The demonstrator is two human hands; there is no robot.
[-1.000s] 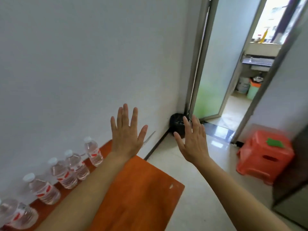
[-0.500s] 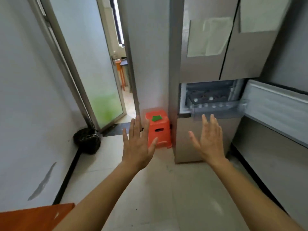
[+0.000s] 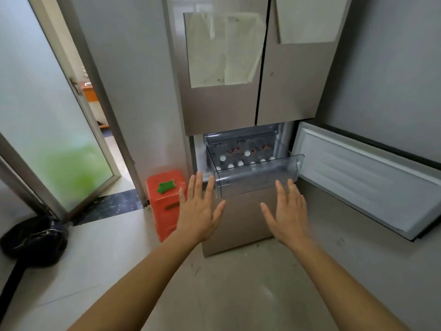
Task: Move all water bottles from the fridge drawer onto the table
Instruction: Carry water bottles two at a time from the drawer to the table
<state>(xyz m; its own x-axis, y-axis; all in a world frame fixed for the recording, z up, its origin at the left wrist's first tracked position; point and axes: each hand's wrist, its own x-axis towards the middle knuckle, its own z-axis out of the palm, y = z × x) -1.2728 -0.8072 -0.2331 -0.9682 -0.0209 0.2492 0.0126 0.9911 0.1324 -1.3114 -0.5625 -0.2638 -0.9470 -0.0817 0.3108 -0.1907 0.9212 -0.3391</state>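
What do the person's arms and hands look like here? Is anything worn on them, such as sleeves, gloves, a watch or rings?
Both forearms are bare for their whole visible length; no sleeve shows. The left hand and the right hand wear no gloves. I see no watch, bracelet or band on either wrist and no ring on the fingers. No markings or tape are visible, though the picture is slightly blurred.

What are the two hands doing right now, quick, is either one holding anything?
Left hand: open, fingers spread, holding nothing.
Right hand: open, fingers spread, holding nothing.
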